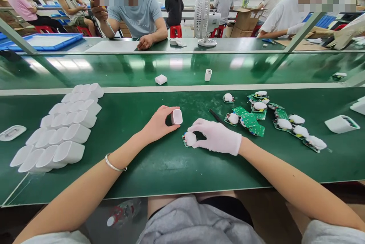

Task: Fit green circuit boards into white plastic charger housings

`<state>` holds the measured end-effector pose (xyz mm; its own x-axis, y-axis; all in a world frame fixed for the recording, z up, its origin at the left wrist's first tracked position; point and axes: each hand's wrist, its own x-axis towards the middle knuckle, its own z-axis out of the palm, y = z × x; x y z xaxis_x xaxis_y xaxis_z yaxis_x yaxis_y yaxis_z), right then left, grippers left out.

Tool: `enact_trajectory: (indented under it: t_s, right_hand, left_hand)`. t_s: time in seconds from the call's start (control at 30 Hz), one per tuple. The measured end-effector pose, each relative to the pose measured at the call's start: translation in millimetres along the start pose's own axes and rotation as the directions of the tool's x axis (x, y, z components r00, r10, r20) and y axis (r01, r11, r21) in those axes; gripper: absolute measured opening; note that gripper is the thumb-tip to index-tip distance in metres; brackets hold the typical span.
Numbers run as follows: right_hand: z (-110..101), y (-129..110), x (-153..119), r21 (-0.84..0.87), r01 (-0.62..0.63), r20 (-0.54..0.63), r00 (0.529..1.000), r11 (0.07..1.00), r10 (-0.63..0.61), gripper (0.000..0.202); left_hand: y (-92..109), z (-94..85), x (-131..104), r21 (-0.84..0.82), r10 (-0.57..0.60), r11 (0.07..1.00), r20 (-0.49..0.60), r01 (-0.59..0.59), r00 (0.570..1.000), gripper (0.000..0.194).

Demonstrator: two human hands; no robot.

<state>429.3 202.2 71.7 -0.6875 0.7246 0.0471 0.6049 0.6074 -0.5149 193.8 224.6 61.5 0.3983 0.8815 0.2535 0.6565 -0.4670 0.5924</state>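
My bare left hand (161, 123) holds a small white housing (177, 117) between thumb and fingers, above the green table (159, 168). Just to its right, my right hand (215, 135), in a white glove, pinches the white domed part of a green circuit board (189, 139). Behind the gloved hand lies a thin black tool (218, 117), partly hidden. More green boards with white domes (249, 121) are piled to the right. Rows of white housings (68, 131) stand close together at the left.
A white oval part (13, 133) lies at the far left, an open housing (342, 124) at the far right. Two white pieces (161, 79) (208, 75) rest on the conveyor beyond the pale strip. A person (139, 15) and a fan (202, 19) are across the table.
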Motion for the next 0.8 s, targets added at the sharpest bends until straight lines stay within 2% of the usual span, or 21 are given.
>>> enact_trajectory:
  t_s: [0.1,0.2,0.3,0.37,0.43,0.5,0.57,0.63,0.67,0.73,0.8]
  right_hand:
    - [5.5,-0.5,0.3,0.026,0.054,-0.040,0.998,0.998,-0.053,0.041]
    - [9.5,-0.7,0.0,0.020,0.089,-0.066,0.994,0.996,-0.088,0.045]
    - [9.5,-3.8,-1.0,0.102,0.160,-0.244,0.961,0.982,-0.131,0.039]
    - [8.3,-8.3,-1.1,0.226,0.195,-0.421,0.903,0.954,-0.085,0.034]
    - [7.8,-13.6,-0.6,0.343,0.217,-0.567,0.824,0.914,0.017,0.034]
    - [8.4,-17.8,0.0,0.384,0.262,-0.668,0.741,0.886,0.071,0.037]
    - [9.9,-19.5,0.6,0.300,0.315,-0.741,0.671,0.901,0.013,0.038]
    - [11.2,-19.0,0.9,0.131,0.324,-0.787,0.609,0.937,-0.100,0.034]
    - [11.5,-18.4,0.9,0.052,0.307,-0.795,0.589,0.950,-0.147,0.032]
    - [11.5,-17.1,0.9,-0.047,0.251,-0.791,0.582,0.967,-0.190,0.028]
    - [11.0,-16.0,0.7,-0.067,0.184,-0.763,0.624,0.981,-0.169,0.024]
  left_hand:
    - [2.3,-1.2,-0.1,0.025,0.061,0.998,-0.011,-0.061,0.998,0.057]
    - [4.3,-2.0,0.0,0.016,0.079,0.997,-0.112,-0.078,0.991,0.030]
    - [4.7,-0.2,-0.9,-0.055,0.127,0.988,-0.203,-0.141,0.971,0.010]
    - [5.3,1.9,-2.7,-0.067,0.155,0.983,-0.173,-0.168,0.973,0.017]
    - [8.3,3.5,-5.3,-0.031,0.205,0.977,-0.102,-0.209,0.973,0.036]
    - [13.8,3.8,-8.3,0.022,0.274,0.962,-0.043,-0.273,0.961,0.058]
    - [19.9,3.0,-11.0,0.051,0.332,0.942,-0.008,-0.331,0.943,0.073]
    - [23.5,2.2,-12.6,0.073,0.375,0.925,-0.004,-0.373,0.927,0.078]
    - [23.9,1.9,-12.9,0.084,0.400,0.914,-0.013,-0.397,0.917,0.078]
    - [22.5,1.9,-12.6,0.107,0.442,0.893,-0.033,-0.437,0.896,0.075]
    - [19.6,2.2,-11.9,0.126,0.471,0.878,-0.050,-0.462,0.881,0.073]
